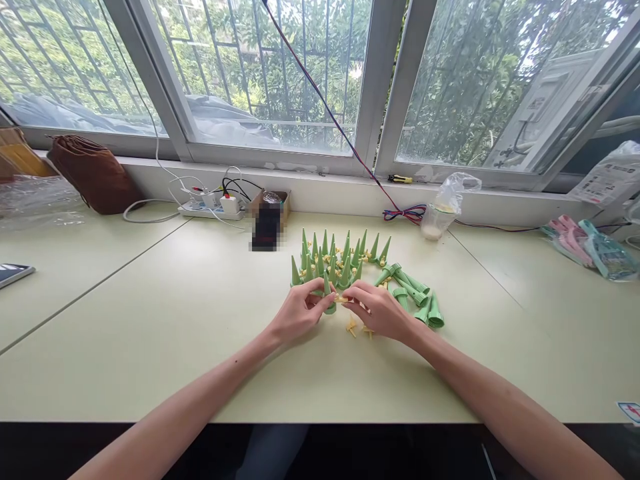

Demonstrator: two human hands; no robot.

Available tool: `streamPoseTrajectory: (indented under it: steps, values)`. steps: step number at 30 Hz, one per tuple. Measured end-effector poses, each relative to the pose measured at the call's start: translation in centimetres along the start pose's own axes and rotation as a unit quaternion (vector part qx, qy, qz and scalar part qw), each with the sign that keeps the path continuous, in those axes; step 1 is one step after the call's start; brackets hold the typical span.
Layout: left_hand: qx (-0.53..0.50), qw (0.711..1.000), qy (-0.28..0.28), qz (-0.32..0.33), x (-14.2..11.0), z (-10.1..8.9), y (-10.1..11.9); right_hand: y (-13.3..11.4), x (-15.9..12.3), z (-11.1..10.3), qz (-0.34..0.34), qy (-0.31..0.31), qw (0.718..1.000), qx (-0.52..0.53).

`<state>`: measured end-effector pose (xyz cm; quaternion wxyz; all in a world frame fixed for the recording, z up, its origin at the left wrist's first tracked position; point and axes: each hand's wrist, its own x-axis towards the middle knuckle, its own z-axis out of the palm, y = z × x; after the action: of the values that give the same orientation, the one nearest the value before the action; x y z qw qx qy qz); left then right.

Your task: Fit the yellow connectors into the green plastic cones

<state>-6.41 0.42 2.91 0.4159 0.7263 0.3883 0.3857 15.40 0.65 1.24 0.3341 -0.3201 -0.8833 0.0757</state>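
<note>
A green plastic cone (327, 287) stands point up between the fingers of my left hand (299, 308), which are closed around it. My right hand (381, 308) pinches a small yellow plastic valve (341, 299) against the side of that cone. Whether the valve is seated in the cone I cannot tell. Behind my hands several more green cones (346, 270) stand upright in rows, with yellow pieces at their sides. Two loose yellow valves (351, 327) lie on the table in front of my right hand. Several green cones (411, 288) lie on their sides to its right.
On the pale green table (150, 347), a power strip (210, 208) and a small cardboard box (285, 203) stand at the back. A plastic bag with a cup (440, 213) is at the back right, near coiled cable (407, 213). A phone (15, 273) lies far left.
</note>
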Motion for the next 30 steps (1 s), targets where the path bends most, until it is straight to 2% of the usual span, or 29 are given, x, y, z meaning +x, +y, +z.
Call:
streamPoseTrajectory:
  steps: [30]
  values:
    - [-0.036, 0.999, -0.018, -0.022, -0.05, -0.15, -0.13, -0.04, 0.15, -0.01, -0.008, 0.014, 1.000, 0.007]
